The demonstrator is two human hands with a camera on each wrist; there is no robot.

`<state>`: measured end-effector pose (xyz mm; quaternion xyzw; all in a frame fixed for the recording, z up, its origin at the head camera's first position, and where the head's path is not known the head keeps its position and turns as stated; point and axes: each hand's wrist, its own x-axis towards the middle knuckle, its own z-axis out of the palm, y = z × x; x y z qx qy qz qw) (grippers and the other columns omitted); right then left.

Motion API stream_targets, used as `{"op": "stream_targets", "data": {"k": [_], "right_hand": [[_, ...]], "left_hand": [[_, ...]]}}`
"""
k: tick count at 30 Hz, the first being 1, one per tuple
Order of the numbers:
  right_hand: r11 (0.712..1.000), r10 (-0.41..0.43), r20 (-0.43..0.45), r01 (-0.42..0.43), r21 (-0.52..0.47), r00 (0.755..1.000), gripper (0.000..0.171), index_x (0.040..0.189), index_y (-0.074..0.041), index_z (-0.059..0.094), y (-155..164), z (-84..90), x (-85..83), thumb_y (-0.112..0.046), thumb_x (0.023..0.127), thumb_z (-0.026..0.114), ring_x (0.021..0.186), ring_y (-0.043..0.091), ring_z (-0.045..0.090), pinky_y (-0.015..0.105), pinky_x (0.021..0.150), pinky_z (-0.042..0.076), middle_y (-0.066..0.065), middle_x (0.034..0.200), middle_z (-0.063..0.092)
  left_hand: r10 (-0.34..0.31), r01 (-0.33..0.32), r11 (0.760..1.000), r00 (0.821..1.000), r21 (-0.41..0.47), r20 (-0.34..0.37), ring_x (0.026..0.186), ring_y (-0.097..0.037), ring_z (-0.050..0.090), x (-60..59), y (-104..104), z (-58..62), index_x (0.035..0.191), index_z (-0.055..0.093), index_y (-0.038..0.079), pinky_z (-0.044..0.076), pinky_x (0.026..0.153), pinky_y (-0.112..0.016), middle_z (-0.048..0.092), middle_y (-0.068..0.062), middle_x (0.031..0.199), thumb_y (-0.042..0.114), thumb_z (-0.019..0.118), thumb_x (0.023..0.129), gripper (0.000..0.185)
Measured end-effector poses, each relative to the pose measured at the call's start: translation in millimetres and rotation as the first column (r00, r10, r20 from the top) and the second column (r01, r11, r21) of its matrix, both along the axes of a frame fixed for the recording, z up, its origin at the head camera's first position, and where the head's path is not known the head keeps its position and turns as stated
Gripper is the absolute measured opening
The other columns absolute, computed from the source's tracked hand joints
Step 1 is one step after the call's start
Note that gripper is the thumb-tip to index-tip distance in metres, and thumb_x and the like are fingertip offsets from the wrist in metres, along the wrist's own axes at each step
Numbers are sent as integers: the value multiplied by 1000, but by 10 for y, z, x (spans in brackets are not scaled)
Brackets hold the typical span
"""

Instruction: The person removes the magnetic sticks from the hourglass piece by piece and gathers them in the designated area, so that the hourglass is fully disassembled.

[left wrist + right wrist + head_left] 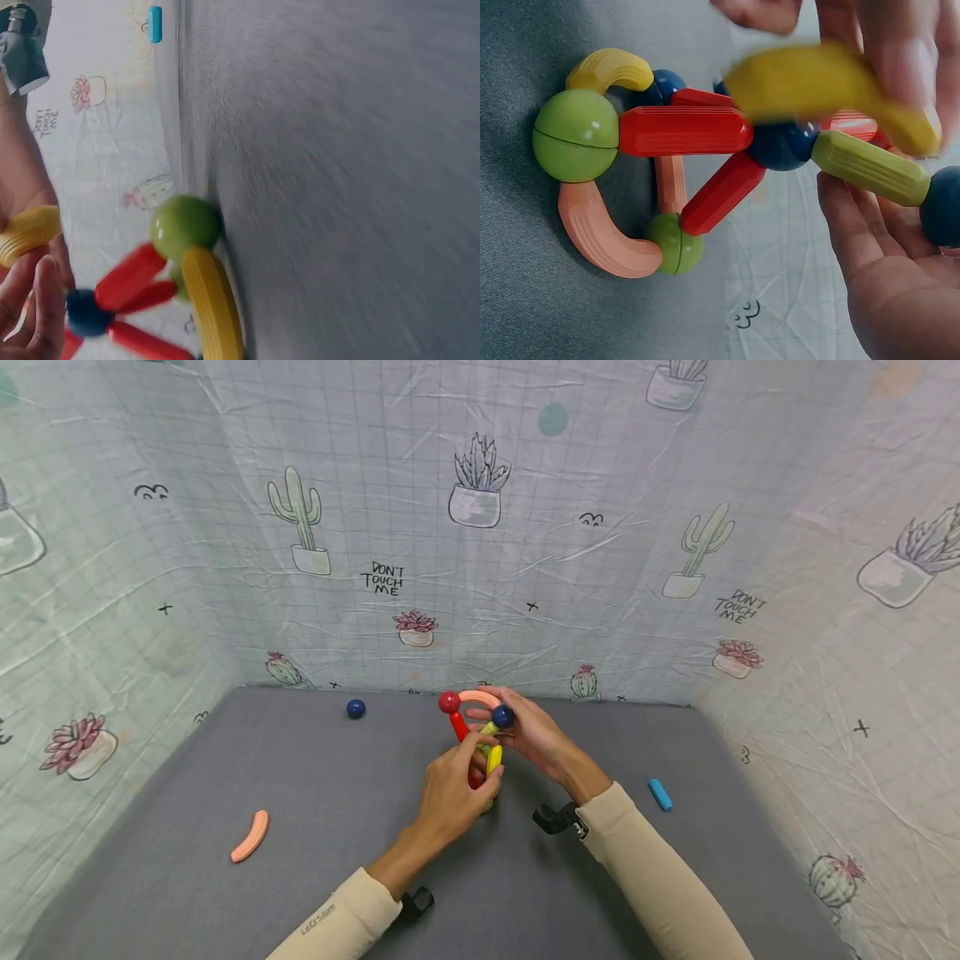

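Observation:
My left hand pinches a yellow curved rod between thumb and fingers, in front of a build of colored rods and balls. The build's base shows a green ball, a salmon curved rod and red rods meeting at a blue ball. Higher up are a red ball, a salmon arch and another blue ball. My right hand lies beside the upper part, fingers extended behind a lime rod. The left hand partly hides the build in the head view.
A loose blue ball lies at the back left of the grey table. Nearer on the left is a salmon curved rod. A light blue rod lies on the right. Patterned cloth hangs behind and at both sides.

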<state>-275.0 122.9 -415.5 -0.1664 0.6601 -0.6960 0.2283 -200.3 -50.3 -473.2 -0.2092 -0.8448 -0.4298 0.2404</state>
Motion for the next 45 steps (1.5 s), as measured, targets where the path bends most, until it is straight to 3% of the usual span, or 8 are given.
{"op": "stream_targets", "data": {"k": [5, 12, 21, 27, 30, 36, 40, 45], "right_hand": [[1000, -9, 5, 9, 2, 1000, 51, 161, -22, 43, 0, -9, -2, -44, 117, 28, 151, 34, 50, 56, 123, 40, 22, 159, 54], [999, -31, 17, 30, 11, 999, 51, 160, -23, 44, 11, -19, -9, -47, 117, 31, 152, 37, 48, 57, 123, 39, 17, 156, 58], [1000, -19, 29, 20, -5, 999, 54, 161, -19, 42, 9, -21, -17, -47, 116, 33, 146, 28, 57, 53, 120, 44, 18, 154, 59], [1000, -24, 33, 24, -17, 999, 50, 158, -20, 47, 1, -20, -24, -46, 116, 35, 144, 29, 59, 53, 120, 44, 17, 150, 63], [1000, -23, 34, 24, -17, 999, 50, 158, -20, 47, -4, -25, -32, -45, 116, 35, 142, 28, 60, 55, 121, 42, 18, 149, 64], [999, -33, 27, 34, -12, 999, 48, 158, -20, 46, -18, -47, -39, -41, 117, 37, 144, 32, 58, 55, 120, 44, 20, 148, 64], [999, -46, 16, 46, 6, 999, 46, 157, -19, 47, -35, -38, -32, -39, 117, 38, 143, 34, 59, 50, 114, 49, 19, 147, 65], [997, -69, 3, 69, 28, 998, 44, 156, -19, 49, -54, -17, -41, -37, 116, 42, 138, 33, 64, 42, 106, 54, 19, 146, 66]], "left_hand": [[-24, 26, 999, 997, -29, 70, 70, -12, 66, 126, -322, -2, 120, 69, 15, 58, 66, -30, 67, 7, 81, 16, 85, 91, 34], [117, -92, 978, 985, -187, 127, 71, -7, 58, 250, -856, -27, 117, 69, 19, 49, 67, -24, 63, 9, 79, 22, 90, 87, 37], [296, -196, 899, 931, -391, 213, 70, -11, 47, 358, -1677, -75, 113, 68, 18, 39, 63, -29, 58, 9, 74, 28, 89, 87, 35], [364, -193, 830, 898, -524, 247, 68, -15, 47, 419, -2191, -103, 111, 67, 15, 37, 57, -33, 56, 8, 70, 29, 90, 86, 36], [374, -178, 812, 890, -556, 261, 67, -15, 47, 447, -2372, -145, 108, 67, 12, 37, 56, -33, 55, 6, 69, 29, 90, 86, 36], [412, -186, 768, 876, -613, 251, 62, -18, 49, 495, -2561, -150, 105, 67, 10, 37, 52, -34, 52, 2, 67, 30, 89, 86, 35], [423, -206, 747, 881, -632, 212, 62, -20, 50, 478, -2583, -129, 104, 68, 8, 37, 52, -36, 52, 1, 67, 30, 91, 84, 37], [396, -237, 766, 906, -598, 149, 73, -23, 57, 390, -2403, -34, 107, 70, 8, 46, 62, -44, 62, -2, 78, 31, 92, 83, 39]]}}
